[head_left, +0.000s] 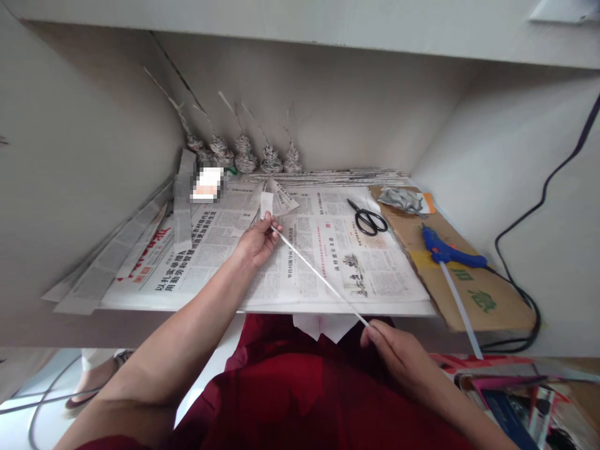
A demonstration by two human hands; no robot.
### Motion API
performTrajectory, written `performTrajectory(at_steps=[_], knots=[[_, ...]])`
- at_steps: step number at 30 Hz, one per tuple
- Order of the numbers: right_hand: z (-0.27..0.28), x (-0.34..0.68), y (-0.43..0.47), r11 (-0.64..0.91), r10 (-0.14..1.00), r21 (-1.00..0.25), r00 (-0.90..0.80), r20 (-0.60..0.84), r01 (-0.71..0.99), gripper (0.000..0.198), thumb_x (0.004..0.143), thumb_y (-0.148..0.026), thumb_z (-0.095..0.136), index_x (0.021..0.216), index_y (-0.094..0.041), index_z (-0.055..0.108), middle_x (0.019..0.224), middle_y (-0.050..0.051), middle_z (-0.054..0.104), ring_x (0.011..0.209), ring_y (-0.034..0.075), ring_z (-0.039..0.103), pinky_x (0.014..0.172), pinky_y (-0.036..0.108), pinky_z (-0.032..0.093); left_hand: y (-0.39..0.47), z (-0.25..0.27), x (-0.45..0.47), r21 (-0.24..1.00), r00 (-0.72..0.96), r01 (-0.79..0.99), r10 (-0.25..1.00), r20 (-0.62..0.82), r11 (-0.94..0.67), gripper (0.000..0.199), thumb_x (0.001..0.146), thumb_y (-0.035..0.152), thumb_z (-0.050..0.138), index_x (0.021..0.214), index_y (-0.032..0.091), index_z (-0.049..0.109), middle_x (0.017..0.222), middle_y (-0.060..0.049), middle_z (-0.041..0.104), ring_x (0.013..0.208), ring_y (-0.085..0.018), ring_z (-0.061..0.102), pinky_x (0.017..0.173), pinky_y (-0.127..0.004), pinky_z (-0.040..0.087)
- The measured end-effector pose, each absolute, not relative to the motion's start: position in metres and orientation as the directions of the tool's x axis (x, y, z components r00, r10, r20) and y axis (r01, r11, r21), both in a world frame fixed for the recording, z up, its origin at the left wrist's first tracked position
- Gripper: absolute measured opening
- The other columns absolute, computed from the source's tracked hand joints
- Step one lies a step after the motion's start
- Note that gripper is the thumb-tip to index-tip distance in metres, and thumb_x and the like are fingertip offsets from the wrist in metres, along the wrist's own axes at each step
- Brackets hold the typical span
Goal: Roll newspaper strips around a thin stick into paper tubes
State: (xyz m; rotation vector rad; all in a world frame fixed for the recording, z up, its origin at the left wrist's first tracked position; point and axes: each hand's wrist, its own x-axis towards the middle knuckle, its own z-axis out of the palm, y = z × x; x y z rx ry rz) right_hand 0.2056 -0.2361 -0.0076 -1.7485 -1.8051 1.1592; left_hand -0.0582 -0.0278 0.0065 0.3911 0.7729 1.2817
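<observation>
A thin rolled newspaper tube (321, 275) stretches slantwise between my two hands. My left hand (259, 240) is closed on its far end, where a flat strip of newspaper (280, 199) flares out unrolled. Close to my body, past the table's front edge, my right hand (387, 342) pinches the near end. Beneath the tube lie printed newspaper sheets (309, 244) covering the table. Black-handled scissors (368, 219) rest on the sheets to the right of the tube.
Several gourd-shaped woven paper pieces (246, 155) stand along the back wall beside a bundle of paper tubes (337, 177). Newspaper strips (117, 256) lie left. A blue glue gun (450, 253) rests on cardboard (469, 300), its cord (501, 234) trailing right. Another person's foot (89, 381) shows lower left.
</observation>
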Motion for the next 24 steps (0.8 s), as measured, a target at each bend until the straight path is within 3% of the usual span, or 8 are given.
performTrajectory(at_steps=[2, 5, 7, 9, 12, 16, 19, 24], knots=[[-0.005, 0.204, -0.237, -0.35, 0.848, -0.862, -0.266, -0.458, 0.367, 0.041, 0.09, -0.053, 0.032, 0.074, -0.02, 0.051, 0.052, -0.004, 0.039, 0.044, 0.009, 0.036, 0.042, 0.02, 0.029, -0.029, 0.009, -0.058, 0.633, 0.114, -0.719, 0.948, -0.297, 0.285, 0.015, 0.086, 0.02, 0.053, 0.073, 0.012, 0.055, 0.061, -0.001, 0.053, 0.054, -0.005, 0.056, 0.039, -0.008, 0.041], [-0.008, 0.205, -0.236, -0.657, 0.676, -0.753, -0.46, -0.576, -0.022, 0.041, 0.087, -0.058, 0.036, 0.068, -0.022, 0.039, 0.045, -0.01, 0.02, 0.036, 0.007, 0.013, 0.032, 0.017, 0.015, -0.03, 0.011, -0.059, 0.602, 0.143, -0.738, 0.943, -0.302, 0.305, 0.015, 0.087, 0.019, 0.051, 0.074, 0.012, 0.053, 0.061, 0.0, 0.052, 0.052, -0.005, 0.055, 0.037, -0.008, 0.039], [-0.011, 0.206, -0.234, -0.709, 0.637, -0.699, -0.513, -0.576, -0.096, 0.041, 0.086, -0.058, 0.037, 0.067, -0.022, 0.036, 0.044, -0.011, 0.018, 0.035, 0.006, 0.01, 0.03, 0.017, 0.013, -0.029, 0.011, -0.059, 0.595, 0.15, -0.741, 0.94, -0.308, 0.313, 0.015, 0.087, 0.018, 0.051, 0.074, 0.012, 0.053, 0.061, 0.0, 0.052, 0.052, -0.004, 0.054, 0.037, -0.008, 0.038], [-0.01, 0.205, -0.234, -0.647, 0.675, -0.763, -0.458, -0.579, 0.011, 0.041, 0.088, -0.058, 0.033, 0.071, -0.022, 0.042, 0.045, -0.01, 0.022, 0.034, 0.007, 0.014, 0.031, 0.018, 0.016, -0.028, 0.009, -0.059, 0.605, 0.134, -0.737, 0.942, -0.307, 0.302, 0.014, 0.087, 0.018, 0.052, 0.074, 0.012, 0.054, 0.06, 0.0, 0.052, 0.052, -0.004, 0.055, 0.037, -0.008, 0.038], [-0.007, 0.203, -0.234, -0.274, 0.887, -0.853, -0.226, -0.403, 0.444, 0.035, 0.088, -0.053, 0.038, 0.084, -0.021, 0.052, 0.06, -0.002, 0.049, 0.048, 0.01, 0.043, 0.044, 0.021, 0.033, -0.027, 0.006, -0.06, 0.638, 0.086, -0.722, 0.95, -0.3, 0.267, 0.013, 0.085, 0.019, 0.055, 0.074, 0.012, 0.054, 0.06, 0.0, 0.053, 0.053, -0.005, 0.056, 0.038, -0.008, 0.04], [-0.012, 0.208, -0.234, 0.011, 0.991, -0.466, -0.071, -0.11, 0.884, 0.026, 0.09, -0.043, 0.038, 0.094, -0.022, 0.053, 0.083, 0.007, 0.063, 0.072, 0.02, 0.058, 0.06, 0.028, 0.037, -0.026, 0.004, -0.06, 0.675, 0.047, -0.698, 0.956, -0.288, 0.238, 0.014, 0.085, 0.02, 0.055, 0.074, 0.011, 0.056, 0.06, -0.001, 0.054, 0.055, -0.007, 0.059, 0.041, -0.01, 0.045], [-0.014, 0.209, -0.234, 0.03, 0.987, -0.416, -0.092, -0.129, 0.909, 0.026, 0.092, -0.038, 0.032, 0.089, -0.021, 0.052, 0.075, 0.006, 0.062, 0.066, 0.019, 0.058, 0.06, 0.028, 0.036, -0.026, 0.004, -0.06, 0.688, 0.048, -0.691, 0.964, -0.263, 0.222, 0.016, 0.086, 0.019, 0.053, 0.073, 0.011, 0.056, 0.059, -0.001, 0.054, 0.054, -0.007, 0.058, 0.041, -0.01, 0.044], [-0.002, 0.2, -0.235, -0.182, 0.923, -0.822, -0.194, -0.332, 0.54, 0.037, 0.093, -0.045, 0.029, 0.075, -0.02, 0.048, 0.058, -0.002, 0.044, 0.053, 0.011, 0.042, 0.051, 0.022, 0.033, -0.027, 0.006, -0.061, 0.679, 0.072, -0.694, 0.962, -0.264, 0.239, 0.016, 0.086, 0.019, 0.053, 0.072, 0.011, 0.054, 0.059, -0.001, 0.053, 0.052, -0.006, 0.056, 0.038, -0.009, 0.042]])
